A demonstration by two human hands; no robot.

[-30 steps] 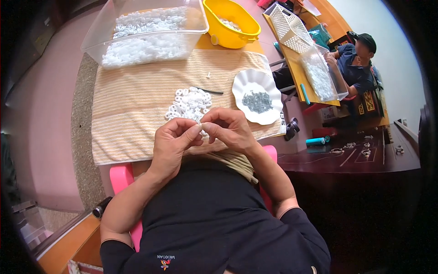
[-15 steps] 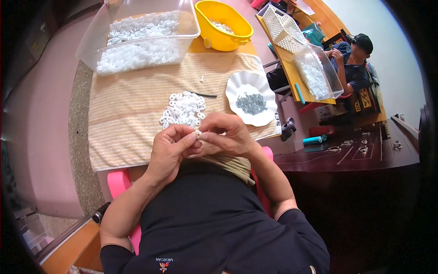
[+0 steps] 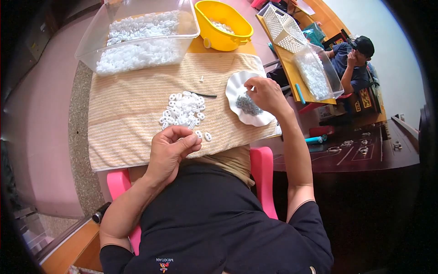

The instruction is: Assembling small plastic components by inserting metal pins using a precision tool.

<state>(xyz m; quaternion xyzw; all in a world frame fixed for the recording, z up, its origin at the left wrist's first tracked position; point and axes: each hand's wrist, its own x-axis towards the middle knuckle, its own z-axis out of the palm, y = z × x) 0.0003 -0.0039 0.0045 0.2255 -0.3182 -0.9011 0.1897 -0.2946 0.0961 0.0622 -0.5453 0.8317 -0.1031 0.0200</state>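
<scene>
My left hand (image 3: 173, 147) stays above the towel's near edge with thumb and forefinger pinched together; whatever is between them is too small or hidden to name. Just beyond it lies a heap of small white oval plastic pieces with two holes (image 3: 183, 109). One such white piece (image 3: 208, 136) lies apart on the towel, and another shows right by the left fingertips. My right hand (image 3: 267, 95) is over the white wavy-rimmed plate (image 3: 235, 83), fingers bent down and drawn together at the small grey pieces (image 3: 248, 106). Its fingertips are partly hidden.
A striped towel (image 3: 123, 123) covers the table. At its far side stand a clear bin (image 3: 86, 50) of white pieces and a yellow tub (image 3: 228, 43). A thin black stick (image 3: 204, 95) lies behind the heap. A co-worker (image 3: 351, 68) sits at another table, right.
My right hand has left my left hand and moved right and away, over the plate. The left hand has barely moved. Loose white pieces beside the left fingertips are now uncovered.
</scene>
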